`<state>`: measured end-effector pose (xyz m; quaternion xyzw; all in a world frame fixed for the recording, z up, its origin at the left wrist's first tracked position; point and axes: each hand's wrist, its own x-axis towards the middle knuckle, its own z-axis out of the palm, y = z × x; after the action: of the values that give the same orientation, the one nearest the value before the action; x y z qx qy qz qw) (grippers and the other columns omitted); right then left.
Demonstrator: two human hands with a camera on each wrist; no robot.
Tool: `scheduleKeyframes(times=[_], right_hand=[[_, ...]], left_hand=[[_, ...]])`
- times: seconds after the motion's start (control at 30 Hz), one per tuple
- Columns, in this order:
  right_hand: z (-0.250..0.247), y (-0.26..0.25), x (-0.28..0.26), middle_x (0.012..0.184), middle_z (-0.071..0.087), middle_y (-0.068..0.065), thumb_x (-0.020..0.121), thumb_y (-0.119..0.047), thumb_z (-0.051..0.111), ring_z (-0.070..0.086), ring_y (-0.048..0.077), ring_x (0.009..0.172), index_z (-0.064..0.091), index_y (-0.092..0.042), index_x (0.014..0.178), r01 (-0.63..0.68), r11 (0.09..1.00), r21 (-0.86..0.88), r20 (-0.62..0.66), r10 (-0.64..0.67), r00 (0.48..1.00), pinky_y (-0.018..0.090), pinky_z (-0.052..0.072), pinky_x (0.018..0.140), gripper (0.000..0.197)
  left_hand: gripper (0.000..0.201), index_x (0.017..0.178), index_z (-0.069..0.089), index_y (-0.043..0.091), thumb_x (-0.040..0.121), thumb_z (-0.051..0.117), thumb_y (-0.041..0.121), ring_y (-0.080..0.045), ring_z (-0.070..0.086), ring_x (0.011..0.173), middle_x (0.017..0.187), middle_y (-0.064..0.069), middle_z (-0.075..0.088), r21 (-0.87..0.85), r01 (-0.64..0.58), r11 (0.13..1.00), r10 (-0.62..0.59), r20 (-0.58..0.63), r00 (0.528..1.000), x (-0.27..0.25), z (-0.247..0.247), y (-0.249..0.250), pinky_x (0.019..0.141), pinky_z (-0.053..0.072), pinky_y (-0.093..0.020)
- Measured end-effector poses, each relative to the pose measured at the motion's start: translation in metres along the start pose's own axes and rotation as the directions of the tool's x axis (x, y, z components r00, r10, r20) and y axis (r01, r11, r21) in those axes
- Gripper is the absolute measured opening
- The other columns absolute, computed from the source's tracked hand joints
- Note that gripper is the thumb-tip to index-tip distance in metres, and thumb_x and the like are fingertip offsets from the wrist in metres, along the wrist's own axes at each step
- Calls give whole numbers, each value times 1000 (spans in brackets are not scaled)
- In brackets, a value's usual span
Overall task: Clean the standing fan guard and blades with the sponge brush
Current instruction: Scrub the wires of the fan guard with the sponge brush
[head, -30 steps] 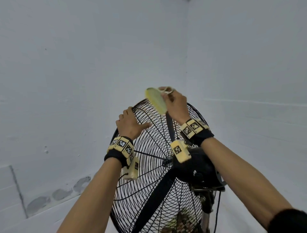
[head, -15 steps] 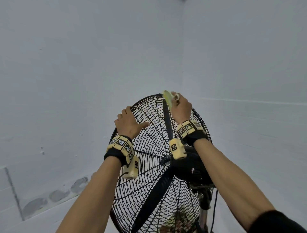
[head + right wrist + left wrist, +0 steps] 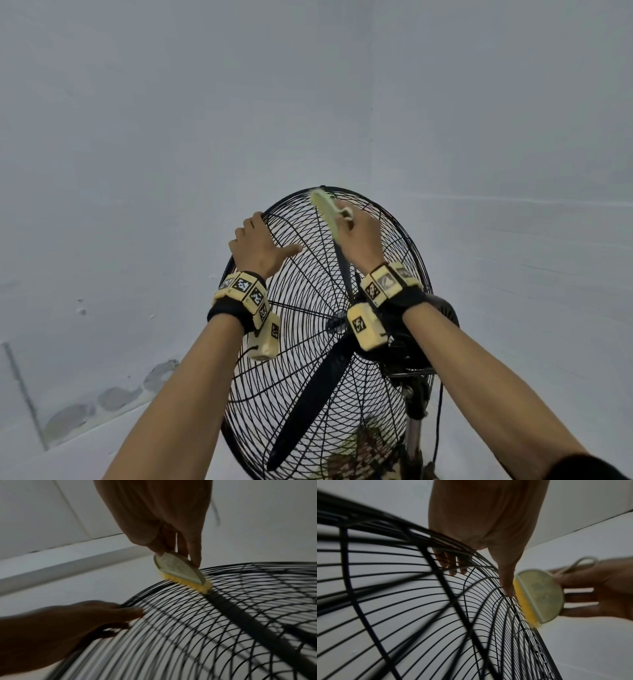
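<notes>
The black wire fan guard (image 3: 308,342) stands in front of me with black blades (image 3: 308,404) inside it. My left hand (image 3: 263,236) grips the guard's upper left rim, fingers curled over the wires (image 3: 452,563) and thumb laid along the mesh. My right hand (image 3: 352,226) holds the pale green sponge brush (image 3: 325,212) at the guard's top. Its yellow bristles (image 3: 187,584) press on the top wires. The left wrist view shows the brush (image 3: 539,596) edge-on beside my left thumb, with a loop cord at its handle end.
Bare white walls meet in a corner behind the fan. The dark motor housing (image 3: 428,329), pole (image 3: 414,428) and power cord (image 3: 438,428) are at the right behind the guard. Something brownish (image 3: 363,455) lies on the floor under the fan. Grey patches (image 3: 116,397) mark the wall's lower left.
My right hand has brought the brush down from above the guard onto its top wires and turned it edge-on. The left hand keeps its grip on the rim.
</notes>
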<state>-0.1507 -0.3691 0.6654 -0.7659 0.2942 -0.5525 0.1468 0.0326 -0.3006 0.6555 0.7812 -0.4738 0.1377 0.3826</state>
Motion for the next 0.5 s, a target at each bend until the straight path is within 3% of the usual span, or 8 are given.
scheduleKeyframes(times=[0.07, 0.13, 0.2, 0.27, 0.33, 0.4, 0.5], right_hand=[[7, -3, -18, 111, 73, 9, 103, -16, 58, 69, 16, 76, 60, -15, 140, 142, 987, 76, 136, -151, 979, 19, 58, 58, 37], [2, 0, -19, 119, 72, 7, 101, -16, 60, 69, 13, 85, 62, -16, 137, 164, 980, 113, 158, -181, 971, 11, 54, 60, 36], [-8, 7, -5, 124, 71, 10, 103, -16, 57, 69, 18, 99, 63, -14, 136, 40, 990, 133, 33, -44, 998, 10, 54, 65, 34], [-15, 13, 9, 123, 70, 13, 105, -15, 54, 68, 21, 99, 63, -11, 137, -86, 993, 84, -107, 95, 990, 8, 49, 65, 33], [-10, 13, 10, 123, 70, 15, 106, -14, 52, 69, 24, 95, 61, -11, 139, -115, 993, 11, -128, 115, 985, 9, 49, 66, 35], [1, 8, -3, 122, 70, 14, 105, -14, 54, 68, 19, 84, 59, -14, 140, -46, 998, 42, -26, 47, 999, 21, 60, 67, 36], [4, 7, -21, 116, 70, -2, 101, -16, 59, 65, 2, 85, 64, -20, 135, 95, 985, 141, 159, -118, 980, 19, 60, 69, 34]], left_hand=[[111, 157, 28, 9, 77, 82, 64, -38, 39, 142, 158, -14, 40, -4, 10, 1000, -10, -5, 1000, 2, 0, -5, 112, 33, -54], [111, 157, 28, 9, 77, 82, 63, -38, 40, 142, 157, -14, 41, -10, 6, 1000, -6, -7, 1000, 1, 0, -7, 112, 33, -54], [112, 157, 28, 9, 77, 82, 64, -37, 39, 142, 157, -14, 41, -11, -6, 1000, 6, 2, 1000, 1, 0, -3, 113, 33, -54], [112, 158, 27, 9, 77, 81, 65, -37, 39, 143, 158, -14, 40, -8, -14, 1000, 14, 8, 1000, 0, 1, 2, 114, 33, -54], [112, 158, 27, 9, 77, 81, 65, -37, 39, 143, 158, -14, 40, -4, -9, 1000, 9, 10, 1000, 1, 1, 4, 113, 33, -54], [112, 158, 27, 10, 77, 82, 64, -37, 39, 143, 158, -14, 40, -3, 4, 1000, -4, 11, 1000, 3, 1, 0, 113, 33, -54], [112, 158, 28, 10, 76, 83, 62, -37, 38, 143, 159, -13, 40, -13, 13, 1000, -13, 13, 1000, 5, 0, -9, 114, 33, -54]])
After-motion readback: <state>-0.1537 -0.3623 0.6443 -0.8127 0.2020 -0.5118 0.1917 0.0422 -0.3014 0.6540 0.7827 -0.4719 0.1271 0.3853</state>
